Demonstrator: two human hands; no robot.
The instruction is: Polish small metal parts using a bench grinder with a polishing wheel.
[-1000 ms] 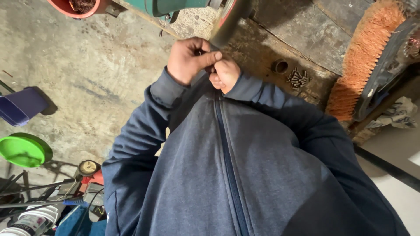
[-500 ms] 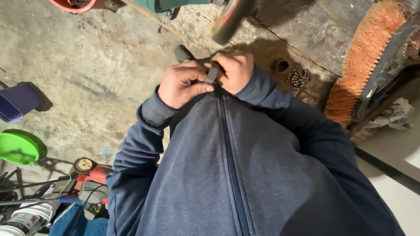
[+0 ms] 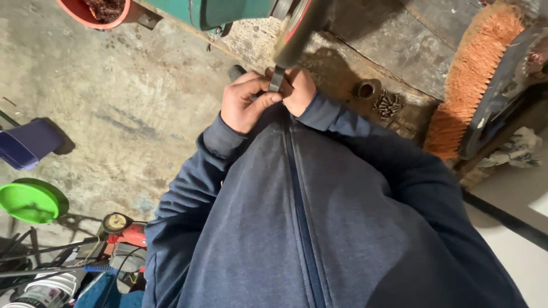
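Both hands meet in front of my chest, above my blue zipped jacket (image 3: 308, 217). My left hand (image 3: 244, 102) and my right hand (image 3: 298, 90) pinch a small dark flat metal piece (image 3: 275, 78) between their fingers. The piece sits just under a grinding wheel (image 3: 297, 28) with a red hub, mounted on a green machine (image 3: 228, 11). Whether the piece touches the wheel I cannot tell.
A wooden bench (image 3: 399, 40) holds a metal ring (image 3: 366, 89), several small screws (image 3: 388, 102) and an orange-bristled brush (image 3: 471, 80). On the concrete floor stand a red bucket (image 3: 94, 12), a blue box (image 3: 25, 142), a green lid (image 3: 28, 201) and a red gauge tool (image 3: 123, 228).
Both hands moved a little up and right with the metal piece, bringing it closer under the grinding wheel. The view shifted slightly.
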